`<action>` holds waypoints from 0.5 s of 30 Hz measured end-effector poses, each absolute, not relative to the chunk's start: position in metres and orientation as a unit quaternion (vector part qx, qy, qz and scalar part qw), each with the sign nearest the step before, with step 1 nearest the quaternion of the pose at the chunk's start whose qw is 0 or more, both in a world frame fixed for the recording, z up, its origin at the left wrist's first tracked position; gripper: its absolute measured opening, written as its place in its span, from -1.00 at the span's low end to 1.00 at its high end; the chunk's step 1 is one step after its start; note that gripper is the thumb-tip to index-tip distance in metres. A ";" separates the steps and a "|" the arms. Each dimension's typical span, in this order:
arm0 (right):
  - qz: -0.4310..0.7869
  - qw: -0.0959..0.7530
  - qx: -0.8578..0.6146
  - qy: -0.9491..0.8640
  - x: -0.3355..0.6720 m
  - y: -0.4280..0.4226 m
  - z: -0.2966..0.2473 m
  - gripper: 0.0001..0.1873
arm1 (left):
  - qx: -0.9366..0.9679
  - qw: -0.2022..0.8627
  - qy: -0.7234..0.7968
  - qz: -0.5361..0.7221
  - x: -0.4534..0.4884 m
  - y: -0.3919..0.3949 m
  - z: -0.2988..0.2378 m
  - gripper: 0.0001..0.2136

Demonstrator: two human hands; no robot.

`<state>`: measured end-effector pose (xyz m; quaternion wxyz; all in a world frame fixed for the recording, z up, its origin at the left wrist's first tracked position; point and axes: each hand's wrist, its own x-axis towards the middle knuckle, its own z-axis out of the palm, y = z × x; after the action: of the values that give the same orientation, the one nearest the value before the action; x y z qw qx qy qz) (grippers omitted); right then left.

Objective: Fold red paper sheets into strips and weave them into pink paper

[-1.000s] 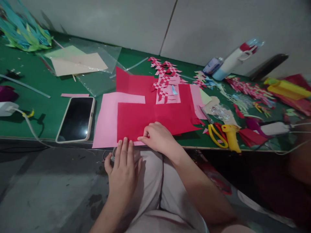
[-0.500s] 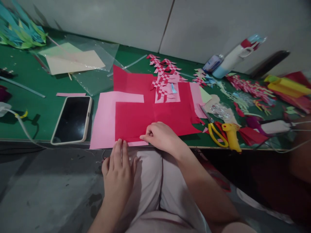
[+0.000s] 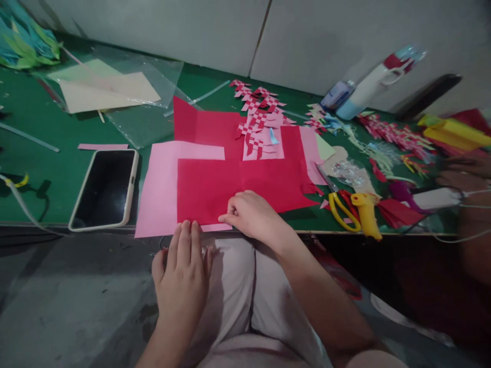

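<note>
A red paper sheet [image 3: 207, 186] lies over a pink paper sheet [image 3: 157, 189] at the table's front edge. My left hand [image 3: 182, 276] is open, its stretched fingertips resting on the front edge of the red sheet near its left corner. Further right, my right hand [image 3: 253, 214] is closed, with thumb and curled fingers pinched at that same front edge. A narrow pink margin shows below the red paper between the hands. Behind lie another red sheet [image 3: 218, 128] and several red-and-pink woven paper strips [image 3: 257, 120].
A phone [image 3: 105, 189] lies left of the papers. On the right are yellow-handled scissors [image 3: 343, 212], a yellow glue gun [image 3: 366, 214] and a bottle [image 3: 372, 89]. Clear plastic sleeves [image 3: 134, 122] lie at the back left. Another person's hand [image 3: 468, 171] shows at the right.
The view has shifted slightly, and my left hand stays at the paper's front edge. My right hand keeps its pinch there. Another person's hand has come into view at the right.
</note>
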<state>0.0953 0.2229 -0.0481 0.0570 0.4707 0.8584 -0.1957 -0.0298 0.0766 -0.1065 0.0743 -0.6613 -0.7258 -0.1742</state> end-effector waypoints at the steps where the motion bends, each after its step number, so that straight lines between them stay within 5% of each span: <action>1: -0.193 0.059 0.470 0.859 0.095 0.223 -0.048 -0.55 | -0.662 0.078 -0.725 -0.171 -0.030 0.077 -0.106 -0.41; 15: -0.198 0.094 0.479 0.850 0.090 0.222 -0.037 -0.72 | -0.659 0.056 -0.736 -0.145 -0.019 0.076 -0.102 -0.46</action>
<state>0.0903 0.2216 -0.0374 0.0943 0.4790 0.8499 -0.1984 -0.0194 0.0757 -0.1016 0.0558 -0.6588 -0.7361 -0.1448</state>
